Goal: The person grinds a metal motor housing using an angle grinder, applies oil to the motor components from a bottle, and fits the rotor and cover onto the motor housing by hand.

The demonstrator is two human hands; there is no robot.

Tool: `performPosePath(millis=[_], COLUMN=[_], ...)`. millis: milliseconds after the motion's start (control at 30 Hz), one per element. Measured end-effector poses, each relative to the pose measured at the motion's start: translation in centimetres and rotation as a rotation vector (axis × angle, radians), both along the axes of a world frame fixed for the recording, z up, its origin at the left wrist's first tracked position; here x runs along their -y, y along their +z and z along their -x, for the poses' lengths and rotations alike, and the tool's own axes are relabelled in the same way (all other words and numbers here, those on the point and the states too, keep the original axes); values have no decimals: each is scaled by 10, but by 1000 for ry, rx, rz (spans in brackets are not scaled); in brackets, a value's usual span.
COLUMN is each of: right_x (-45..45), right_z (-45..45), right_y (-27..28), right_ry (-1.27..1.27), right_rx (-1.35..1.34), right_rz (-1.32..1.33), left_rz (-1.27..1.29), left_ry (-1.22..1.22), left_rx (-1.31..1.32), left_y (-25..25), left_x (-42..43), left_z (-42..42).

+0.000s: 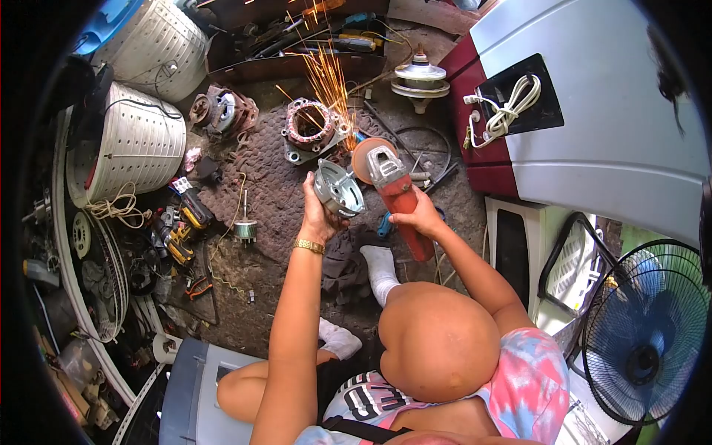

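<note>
My left hand [320, 215] is closed around the rim of a round metal motor end cover [340, 190], its hollow side facing me. In my right hand [421, 219] is a red angle grinder [400, 199], gripped by its body. The grinder's brown disc [367, 159] meets the upper right of the cover, and orange sparks [326, 81] spray up and away from there. Just beyond the cover, a motor stator [310, 124] with copper windings stands on the ground. Left of my hands, a rotor [245, 227] stands with its shaft upward.
A metal toolbox [289, 68] holds several tools at the back, in the sparks' path. Perforated washer drums [144, 141] stand at left near cordless drills [178, 241]. A pulley assembly [420, 80] and a white-and-maroon appliance [593, 111] are right, with a fan [645, 334] lower down.
</note>
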State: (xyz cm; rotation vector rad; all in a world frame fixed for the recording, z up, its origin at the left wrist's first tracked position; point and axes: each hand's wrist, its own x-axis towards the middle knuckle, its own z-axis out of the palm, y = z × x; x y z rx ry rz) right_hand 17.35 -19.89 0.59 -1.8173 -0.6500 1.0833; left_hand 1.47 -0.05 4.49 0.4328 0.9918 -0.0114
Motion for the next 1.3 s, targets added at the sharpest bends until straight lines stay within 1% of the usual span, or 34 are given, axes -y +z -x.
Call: performPosePath(millis=[133,233,333,467,533,667,733,867,1033,1167,1300], right_x=[0,0,3,10,11,6,3,0,2,2,-1], right_z=[-1,-4,-9,-15,-12,-5,-2,-1,2,2,2], right_y=[-3,-8,-7,-16,-6,4,3,3,-24,-30,-16], right_ry=[-18,-37,-93,-52,-39,-13,-10,39,56,34,15], right_rx=[-1,78,-31,24,50,-17,-24,30,135,98,46], right_rz=[-27,0,-24,-2,-5,0,-26,54,95,59,40], left_rz=[-43,-38,-37,-35,-51,-118,-125,-124,-151,-177,-208], left_ry=[-41,8,9,33,28,9,0,7,-53,-83,-26], left_rx=[-17,-31,-32,-61,-54,-90,-64,-66,-41,31,73], left_y=[-1,-2,0,3,3,5,5,8,1,-7,-17], left_x=[3,2,-3,-6,-6,-2,-1,-2,-1,-3,1], left_z=[0,-1,5,5,3,-2,-3,-5,-5,0,1])
